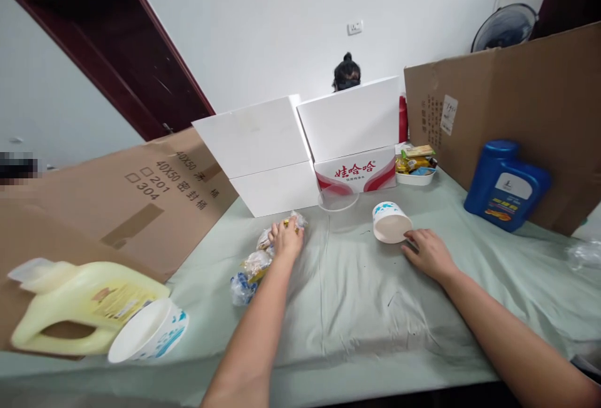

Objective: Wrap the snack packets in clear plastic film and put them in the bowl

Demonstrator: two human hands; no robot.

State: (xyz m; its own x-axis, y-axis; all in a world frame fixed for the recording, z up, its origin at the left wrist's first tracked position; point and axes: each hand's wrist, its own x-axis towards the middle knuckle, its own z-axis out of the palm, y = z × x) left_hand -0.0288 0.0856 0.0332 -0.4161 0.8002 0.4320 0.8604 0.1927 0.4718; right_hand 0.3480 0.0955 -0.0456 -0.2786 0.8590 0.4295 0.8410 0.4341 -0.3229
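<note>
My left hand [286, 239] reaches forward and rests on a row of small wrapped snack packets [256, 263] on the pale green cloth; its fingers curl over the farthest packet [295, 220]. My right hand [429, 253] lies on the cloth with fingers bent, its fingertips just beside a tipped white paper cup [391, 223] with blue print. Whether they touch the cup is unclear. A clear plastic cup [339, 203] stands between the two hands, farther back.
A yellow jug [79, 305] and a white paper bowl [148, 331] lie at the near left. A blue jug [504, 186] stands right. White foam boxes [300, 145], a snack tray [416, 167] and cardboard walls [516, 95] ring the table. Another person's head [346, 75] shows behind the boxes.
</note>
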